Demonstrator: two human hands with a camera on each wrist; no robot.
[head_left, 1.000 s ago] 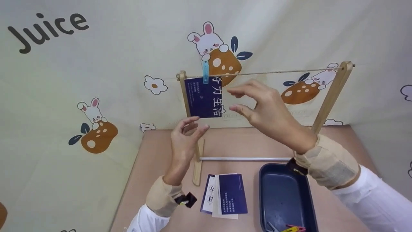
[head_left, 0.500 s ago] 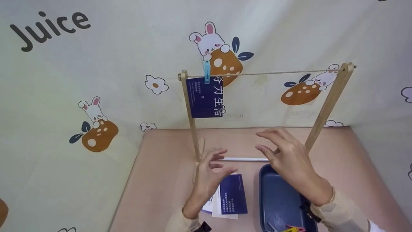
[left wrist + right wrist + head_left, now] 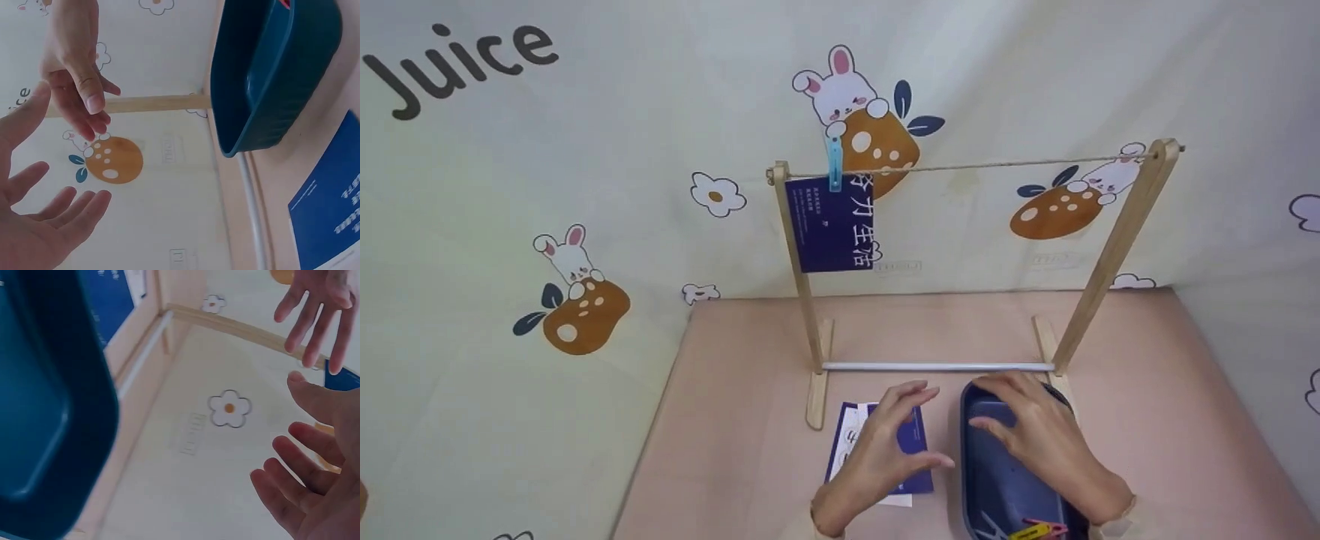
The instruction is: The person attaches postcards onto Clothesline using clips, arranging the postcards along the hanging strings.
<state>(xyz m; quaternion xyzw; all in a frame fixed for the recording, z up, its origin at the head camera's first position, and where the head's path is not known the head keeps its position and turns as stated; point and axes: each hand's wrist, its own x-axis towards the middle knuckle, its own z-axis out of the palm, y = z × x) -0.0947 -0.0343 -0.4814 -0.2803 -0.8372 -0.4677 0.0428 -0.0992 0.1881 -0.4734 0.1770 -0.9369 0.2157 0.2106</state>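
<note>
Over the stack of cards [image 3: 915, 435] on the table, my left hand [image 3: 885, 446] hovers with fingers and thumb spread, holding nothing. My right hand [image 3: 1039, 435] is above the dark blue tray [image 3: 966, 480], its fingers loosely bent and nothing between them. Several clothespins [image 3: 1035, 531], one yellow and one red among them, lie at the tray's near end. A dark blue card [image 3: 832, 232] with white characters hangs from the string [image 3: 990, 163], held by a light blue clothespin [image 3: 835, 166]. In the left wrist view both hands show above the tray's level, apart from each other.
The string runs between two wooden posts [image 3: 1117, 255] standing on wooden feet [image 3: 816, 397]. A white rod [image 3: 937, 367] joins them low down. Behind is a cloth backdrop [image 3: 660, 135] printed with rabbits and flowers. A pink surface [image 3: 720, 420] lies underneath.
Both hands have come down from beside the hanging card, the left to over the card stack, the right to over the tray. The clipped card stays on the string.
</note>
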